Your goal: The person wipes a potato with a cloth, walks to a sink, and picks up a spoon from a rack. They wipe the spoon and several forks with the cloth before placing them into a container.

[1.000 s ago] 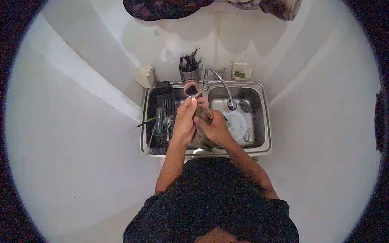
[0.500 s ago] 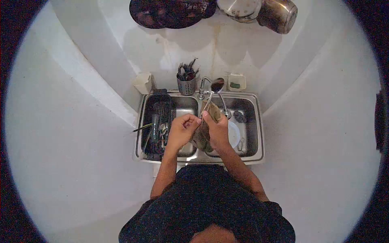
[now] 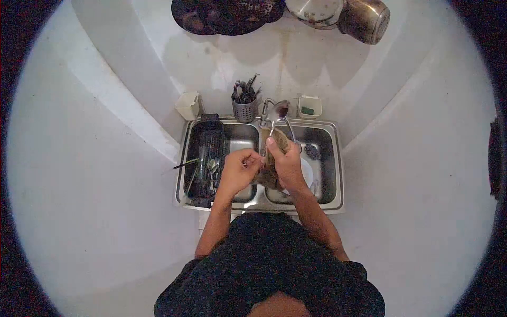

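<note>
A shiny metal spoon [image 3: 278, 111] is held over the middle of the sink, its bowl up and away from me near the faucet. My right hand [image 3: 287, 165] grips its handle through a brownish-green cloth [image 3: 270, 176], with the thumb lying along the handle. The cloth hangs down between my hands. My left hand [image 3: 241, 167] is closed in a pinch at the lower end of the handle, which is partly hidden by the fingers and cloth.
The double-basin steel sink [image 3: 338, 179] holds a black dish rack [image 3: 210, 148] at left and a white plate [image 3: 306, 174] and dark scrubber [image 3: 312, 152] at right. Behind stand a cutlery holder [image 3: 245, 112], faucet [image 3: 263, 120] and a white container with a green sponge [image 3: 309, 108]. Pans [image 3: 227, 16] hang above.
My right hand and the cloth have slid a little up the handle toward the bowl. The spoon's bowl has turned and tilted slightly, while my left hand stays nearly in place.
</note>
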`<state>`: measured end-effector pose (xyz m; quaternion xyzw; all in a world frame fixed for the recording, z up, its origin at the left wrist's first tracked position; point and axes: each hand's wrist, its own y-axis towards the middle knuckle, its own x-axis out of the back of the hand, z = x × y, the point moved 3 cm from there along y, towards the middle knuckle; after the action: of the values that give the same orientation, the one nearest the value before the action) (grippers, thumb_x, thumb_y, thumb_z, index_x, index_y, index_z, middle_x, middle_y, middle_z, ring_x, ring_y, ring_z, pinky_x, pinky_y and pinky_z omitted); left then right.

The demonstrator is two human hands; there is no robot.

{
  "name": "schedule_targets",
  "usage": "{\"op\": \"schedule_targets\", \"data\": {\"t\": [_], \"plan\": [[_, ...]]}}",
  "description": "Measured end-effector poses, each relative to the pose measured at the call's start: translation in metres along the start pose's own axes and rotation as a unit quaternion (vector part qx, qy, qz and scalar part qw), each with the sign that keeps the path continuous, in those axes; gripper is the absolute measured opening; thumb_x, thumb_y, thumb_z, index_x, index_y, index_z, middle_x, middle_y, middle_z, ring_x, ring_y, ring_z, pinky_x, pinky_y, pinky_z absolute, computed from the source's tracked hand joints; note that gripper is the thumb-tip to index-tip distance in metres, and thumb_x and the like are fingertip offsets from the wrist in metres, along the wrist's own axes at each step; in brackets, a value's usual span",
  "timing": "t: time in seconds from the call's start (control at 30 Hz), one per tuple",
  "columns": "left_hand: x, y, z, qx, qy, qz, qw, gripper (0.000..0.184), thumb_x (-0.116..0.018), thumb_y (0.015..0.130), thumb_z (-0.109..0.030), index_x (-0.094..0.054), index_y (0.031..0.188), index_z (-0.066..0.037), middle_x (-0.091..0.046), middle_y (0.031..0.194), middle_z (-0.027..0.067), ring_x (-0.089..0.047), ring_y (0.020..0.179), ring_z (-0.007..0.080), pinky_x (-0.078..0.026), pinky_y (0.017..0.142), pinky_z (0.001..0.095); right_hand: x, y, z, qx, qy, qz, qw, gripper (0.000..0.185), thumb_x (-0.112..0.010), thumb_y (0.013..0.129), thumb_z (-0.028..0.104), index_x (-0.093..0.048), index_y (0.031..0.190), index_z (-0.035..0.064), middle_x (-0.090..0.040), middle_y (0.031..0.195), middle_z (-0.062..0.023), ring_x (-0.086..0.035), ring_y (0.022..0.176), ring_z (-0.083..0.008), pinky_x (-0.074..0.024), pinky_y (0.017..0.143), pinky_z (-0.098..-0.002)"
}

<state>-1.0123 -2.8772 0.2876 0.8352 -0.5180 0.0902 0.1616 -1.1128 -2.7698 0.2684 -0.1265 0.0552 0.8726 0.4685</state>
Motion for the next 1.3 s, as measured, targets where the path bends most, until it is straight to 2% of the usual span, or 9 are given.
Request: {"op": "schedule_targets", "data": {"t": [0.1, 0.2, 0.4, 0.6, 0.7, 0.8, 1.1, 1.2, 1.3], "plan": [[0.005, 0.0, -0.001, 0.071, -0.016, -0.029, 0.997, 0.011, -0.063, 0.09, -0.011, -0.066, 0.09, 0.0, -0.066, 0.077, 0.0016, -0.056, 0.07, 0.0058, -0.045, 0.064, 0.0227, 0.0, 0.001, 0.01, 0.069, -0.064, 0.032, 0.995, 0.03, -0.058, 0.095, 0.027, -0.065, 0.112, 0.0023, -0.065, 0.084, -0.0018, -0.056, 0.077, -0.0088, -0.0466, 0.07, -0.0285], [0.006, 0.006, -0.002, 0.034, -0.152, -0.145, 0.977, 0.02, -0.06, 0.095, -0.019, -0.066, 0.095, 0.0, -0.067, 0.085, 0.0023, -0.056, 0.078, 0.0062, -0.045, 0.071, 0.0229, -0.002, -0.003, 0.003, 0.039, -0.141, 0.081, 0.986, 0.028, -0.057, 0.097, 0.025, -0.062, 0.109, -0.0004, -0.063, 0.083, -0.0022, -0.054, 0.073, -0.0097, -0.0469, 0.068, -0.0289], [0.003, 0.016, 0.013, 0.044, -0.21, -0.03, 0.976, 0.031, -0.055, 0.098, -0.024, -0.069, 0.107, 0.002, -0.066, 0.09, 0.0012, -0.055, 0.081, 0.0077, -0.044, 0.076, 0.0234, -0.025, -0.015, -0.007, 0.163, -0.242, 0.139, 0.946, 0.033, -0.055, 0.098, 0.029, -0.06, 0.109, -0.0018, -0.061, 0.081, -0.0052, -0.053, 0.073, -0.0128, -0.0457, 0.068, -0.0307], [0.026, 0.032, 0.025, 0.055, -0.299, -0.092, 0.948, 0.03, -0.054, 0.098, -0.025, -0.069, 0.106, 0.0, -0.067, 0.091, 0.0018, -0.057, 0.079, 0.0097, -0.045, 0.074, 0.0244, -0.028, -0.027, 0.012, 0.003, -0.3, 0.236, 0.924, 0.032, -0.06, 0.095, 0.028, -0.063, 0.105, -0.0019, -0.064, 0.08, -0.0057, -0.056, 0.075, -0.0124, -0.0474, 0.07, -0.0312], [0.055, 0.049, 0.035, 0.063, -0.337, -0.163, 0.925, 0.03, -0.053, 0.099, -0.026, -0.068, 0.108, -0.001, -0.064, 0.084, 0.0003, -0.054, 0.072, 0.0085, -0.045, 0.07, 0.0236, -0.025, -0.042, 0.007, 0.006, -0.226, 0.315, 0.922, 0.034, -0.061, 0.094, 0.029, -0.065, 0.107, -0.0016, -0.067, 0.086, -0.0056, -0.059, 0.08, -0.0117, -0.0486, 0.075, -0.0296], [0.083, 0.074, 0.059, 0.067, -0.312, -0.232, 0.919, 0.03, -0.052, 0.1, -0.027, -0.068, 0.106, -0.001, -0.055, 0.073, -0.0029, -0.048, 0.066, 0.0058, -0.041, 0.061, 0.0226, -0.004, -0.061, 0.013, -0.128, -0.261, 0.348, 0.892, 0.038, -0.061, 0.094, 0.033, -0.065, 0.111, -0.0014, -0.069, 0.094, -0.0065, -0.06, 0.088, -0.0114, -0.0481, 0.08, -0.0285], [0.093, 0.189, 0.191, 0.041, -0.222, -0.352, 0.908, 0.022, -0.063, 0.093, -0.02, -0.07, 0.103, -0.001, -0.052, 0.065, -0.0025, -0.048, 0.055, 0.008, -0.04, 0.05, 0.0241, 0.037, -0.139, 0.107, -0.09, -0.17, 0.253, 0.948, 0.04, -0.066, 0.086, 0.032, -0.065, 0.105, -0.0022, -0.068, 0.095, -0.0094, -0.062, 0.091, -0.0183, -0.0488, 0.083, -0.0322], [0.082, 0.222, 0.211, 0.013, -0.298, -0.347, 0.889, 0.02, -0.061, 0.093, -0.015, -0.069, 0.104, 0.0, -0.057, 0.067, -0.0004, -0.053, 0.058, 0.0098, -0.043, 0.054, 0.0236, 0.055, -0.156, 0.101, -0.087, -0.094, 0.172, 0.977, 0.047, -0.071, 0.08, 0.038, -0.066, 0.102, -0.0027, -0.067, 0.089, -0.0078, -0.063, 0.08, -0.0161, -0.0505, 0.07, -0.0279], [0.08, 0.238, 0.206, -0.025, 0.033, -0.377, 0.925, 0.019, -0.06, 0.091, -0.01, -0.069, 0.104, 0.001, -0.061, 0.07, 0.0023, -0.058, 0.063, 0.0114, -0.046, 0.058, 0.0244, 0.068, -0.168, 0.092, -0.129, -0.11, 0.074, 0.983, 0.047, -0.073, 0.078, 0.04, -0.066, 0.097, -0.0027, -0.066, 0.081, -0.0058, -0.06, 0.063, -0.0128, -0.0468, 0.054, -0.0242]]}}
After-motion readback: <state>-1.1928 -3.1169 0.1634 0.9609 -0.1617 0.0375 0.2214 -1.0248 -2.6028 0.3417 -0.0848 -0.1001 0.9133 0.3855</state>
